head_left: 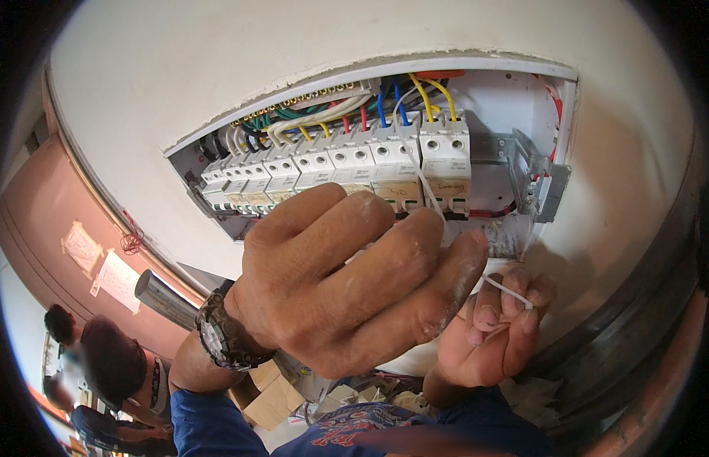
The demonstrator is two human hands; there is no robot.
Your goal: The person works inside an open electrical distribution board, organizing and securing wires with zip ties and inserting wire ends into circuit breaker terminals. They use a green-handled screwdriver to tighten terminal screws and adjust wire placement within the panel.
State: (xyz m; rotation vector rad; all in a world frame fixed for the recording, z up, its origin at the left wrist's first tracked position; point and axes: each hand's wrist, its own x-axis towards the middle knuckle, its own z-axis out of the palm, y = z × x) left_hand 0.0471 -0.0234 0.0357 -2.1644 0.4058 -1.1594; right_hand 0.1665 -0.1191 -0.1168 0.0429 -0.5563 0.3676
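Observation:
My left hand (347,282), with a dark watch (221,327) on its wrist, is closed in front of the lower edge of a row of white circuit breakers (343,164). A thin white cable tie (417,164) runs from the wires above the breakers down behind its fingers. A white end piece of tie shows beyond my left fingertips and crosses the curled fingers of my right hand (495,324). My right hand is palm up below the box's right part. The left fingertips' grip is partly hidden.
The breakers sit in a recessed wall box (514,99) with yellow, blue, red, green and white wires (324,110). A metal bracket (533,179) stands at its right. Cardboard (274,396) and scraps lie below. A grey pipe (168,297) and two people (118,373) are at left.

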